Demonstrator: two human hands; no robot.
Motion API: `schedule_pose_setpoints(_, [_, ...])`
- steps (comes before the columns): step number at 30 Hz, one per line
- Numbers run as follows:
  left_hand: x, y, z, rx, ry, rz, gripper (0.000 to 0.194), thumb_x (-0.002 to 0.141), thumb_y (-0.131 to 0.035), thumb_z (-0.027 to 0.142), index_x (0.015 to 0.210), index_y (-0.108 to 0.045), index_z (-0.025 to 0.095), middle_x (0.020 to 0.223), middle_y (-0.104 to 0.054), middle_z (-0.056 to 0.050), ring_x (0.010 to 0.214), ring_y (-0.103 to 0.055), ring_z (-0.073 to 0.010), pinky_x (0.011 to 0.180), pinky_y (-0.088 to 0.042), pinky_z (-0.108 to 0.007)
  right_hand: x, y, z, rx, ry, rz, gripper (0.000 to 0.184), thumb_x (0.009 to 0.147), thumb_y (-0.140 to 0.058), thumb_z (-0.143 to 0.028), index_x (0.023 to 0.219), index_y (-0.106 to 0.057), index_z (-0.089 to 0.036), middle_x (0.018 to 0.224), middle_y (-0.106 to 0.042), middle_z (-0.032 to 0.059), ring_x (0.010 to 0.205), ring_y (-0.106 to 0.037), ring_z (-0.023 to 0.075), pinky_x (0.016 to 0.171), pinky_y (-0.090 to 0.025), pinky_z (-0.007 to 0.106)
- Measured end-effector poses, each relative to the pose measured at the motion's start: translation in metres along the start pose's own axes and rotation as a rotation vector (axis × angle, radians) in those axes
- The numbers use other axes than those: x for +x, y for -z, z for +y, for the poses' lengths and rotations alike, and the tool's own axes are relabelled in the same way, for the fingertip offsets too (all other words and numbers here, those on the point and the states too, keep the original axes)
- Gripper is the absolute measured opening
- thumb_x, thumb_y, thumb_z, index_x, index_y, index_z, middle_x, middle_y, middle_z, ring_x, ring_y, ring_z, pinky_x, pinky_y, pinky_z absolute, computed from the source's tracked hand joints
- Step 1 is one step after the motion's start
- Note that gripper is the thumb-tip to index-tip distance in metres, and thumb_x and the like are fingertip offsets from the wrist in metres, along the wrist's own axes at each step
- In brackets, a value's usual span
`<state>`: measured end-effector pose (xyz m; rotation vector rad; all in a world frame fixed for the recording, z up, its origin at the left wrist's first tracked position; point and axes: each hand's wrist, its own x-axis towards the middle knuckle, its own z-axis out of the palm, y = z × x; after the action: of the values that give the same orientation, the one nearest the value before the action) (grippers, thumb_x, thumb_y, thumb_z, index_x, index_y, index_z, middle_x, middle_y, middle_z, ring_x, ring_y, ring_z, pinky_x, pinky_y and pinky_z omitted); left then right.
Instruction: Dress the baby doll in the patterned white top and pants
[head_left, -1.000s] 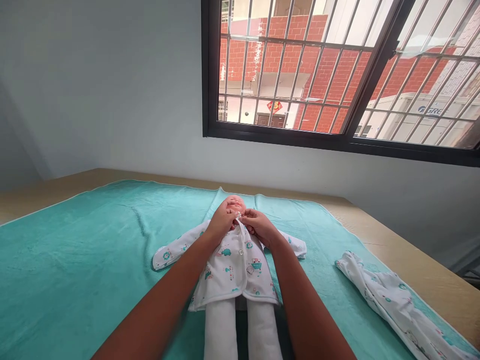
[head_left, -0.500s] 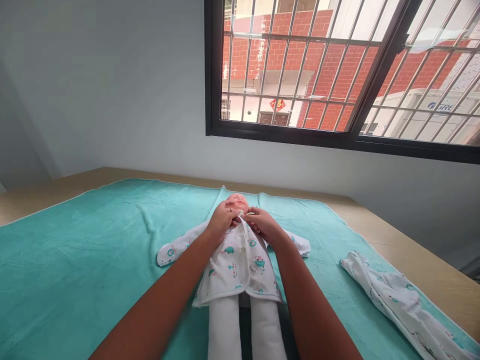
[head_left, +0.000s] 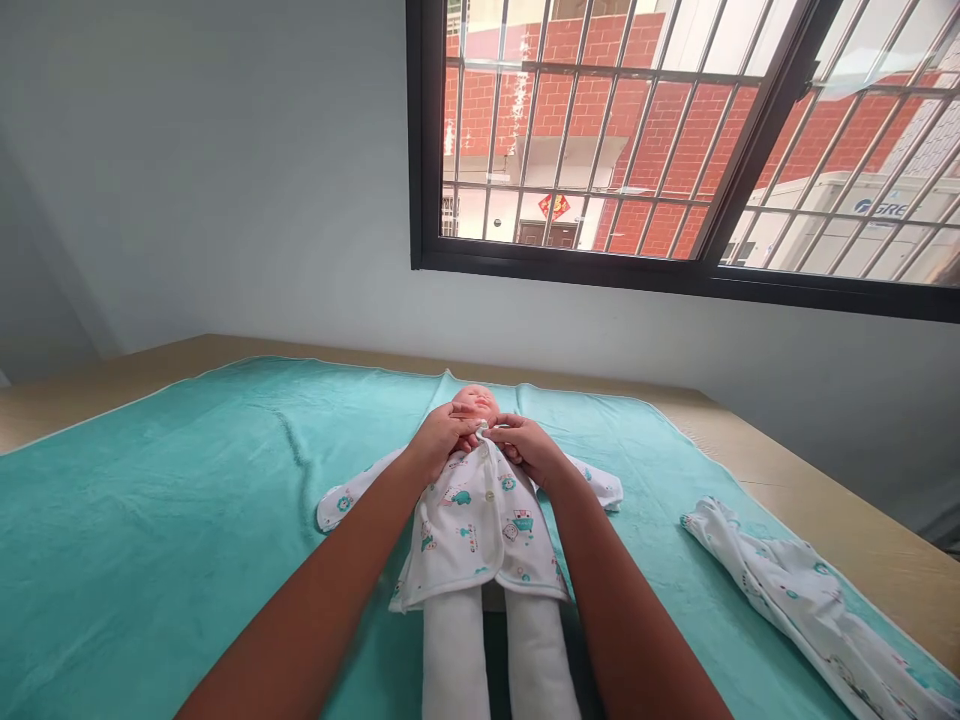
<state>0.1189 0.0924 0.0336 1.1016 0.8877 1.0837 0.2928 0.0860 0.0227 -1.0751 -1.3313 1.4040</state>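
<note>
A baby doll (head_left: 476, 399) lies face up, its head toward the wall. It wears a white baby jacket (head_left: 465, 525) printed with teal animals and vehicles, and its white legs (head_left: 454, 650) stretch toward me. At the jacket's neckline, just below the doll's chin, my left hand (head_left: 444, 437) pinches one side of the collar. My right hand (head_left: 529, 445) grips the other side, its fingertips close to the left ones. Buttons run down the jacket front, and the hem parts at the bottom. My fingers hide the exact fastening at the neck.
A teal blanket (head_left: 187, 520) spreads under the doll on a wooden surface (head_left: 840, 510). Folded white printed baby pants (head_left: 795, 600) lie on the right. Behind stands a grey wall (head_left: 262, 180) with a barred, black-framed window (head_left: 570, 260).
Both hands stay at the collar, with only slight finger movement. The view has shifted very slightly; the doll and clothes otherwise lie as before.
</note>
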Motion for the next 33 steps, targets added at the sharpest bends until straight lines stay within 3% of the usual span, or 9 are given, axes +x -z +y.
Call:
schedule_pose_setpoints(18, [0.001,0.005,0.0,0.043,0.029,-0.049,0.022,0.075,-0.074,0.021,0.091,-0.061,0.013,0.058,-0.058,0.0,0.046,-0.048,-0.0069,0.045,-0.036,-0.018,0.0,-0.005,0.001,-0.01,0.024,0.06,0.028,0.059,-0.078,-0.029,0.08,-0.064,-0.019,0.053,-0.046,-0.0087,0.045,-0.029,0.0047,0.044,-0.021,0.021])
schedule_pose_setpoints(24, [0.003,0.001,-0.004,0.089,-0.008,-0.006,0.019,0.076,-0.07,0.02,0.091,-0.06,0.014,0.055,-0.058,0.001,0.044,-0.048,-0.0074,0.043,-0.033,-0.018,0.005,-0.008,0.005,-0.039,0.033,0.104,0.025,0.06,-0.075,-0.028,0.079,-0.061,-0.019,0.052,-0.046,-0.0084,0.044,-0.029,0.0047,0.044,-0.019,0.022])
schedule_pose_setpoints(33, [0.001,-0.005,-0.007,0.178,-0.105,0.101,0.015,0.077,-0.063,0.017,0.091,-0.058,0.015,0.053,-0.058,0.002,0.042,-0.047,-0.0083,0.042,-0.035,-0.018,-0.001,-0.006,0.0,-0.136,0.023,0.079,0.025,0.067,-0.072,-0.036,0.081,-0.059,-0.02,0.057,-0.048,-0.0067,0.047,-0.033,0.0056,0.044,-0.025,0.021])
